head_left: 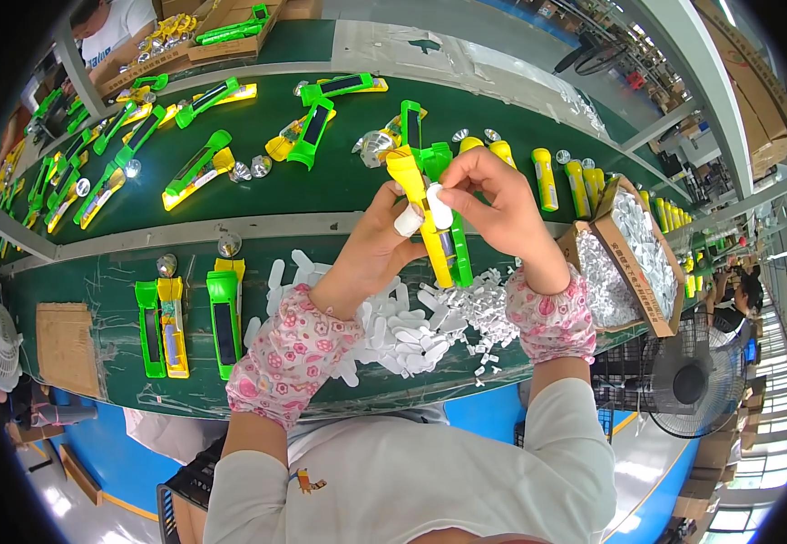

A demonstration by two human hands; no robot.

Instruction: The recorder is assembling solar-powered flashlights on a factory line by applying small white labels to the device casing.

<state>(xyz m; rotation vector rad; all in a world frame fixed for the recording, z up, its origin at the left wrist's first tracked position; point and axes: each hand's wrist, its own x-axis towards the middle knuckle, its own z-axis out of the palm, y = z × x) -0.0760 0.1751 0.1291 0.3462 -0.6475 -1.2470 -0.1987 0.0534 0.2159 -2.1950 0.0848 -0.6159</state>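
Note:
Over the bench, my left hand point(364, 240) is closed around an opened flashlight housing point(433, 245), its yellow half and green half side by side. A white wrapping point(409, 220) covers one fingertip of that hand. Between the thumb and fingers of my right hand point(502, 207) is a white oval strip point(439, 207), pressed against or just over the yellow half. Below lie a heap of similar white strips point(402, 335) and a pile of small white pieces point(484, 313). Two more opened housings rest at left, one showing a dark panel point(223, 331).
On the green conveyor point(257, 195) beyond a metal rail lie several green and yellow housings. Closed yellow flashlights point(546, 179) stand at right. Cardboard boxes point(634, 263) of white pieces sit at the bench's right end, near a black fan point(691, 381). A cardboard sheet point(67, 349) lies left.

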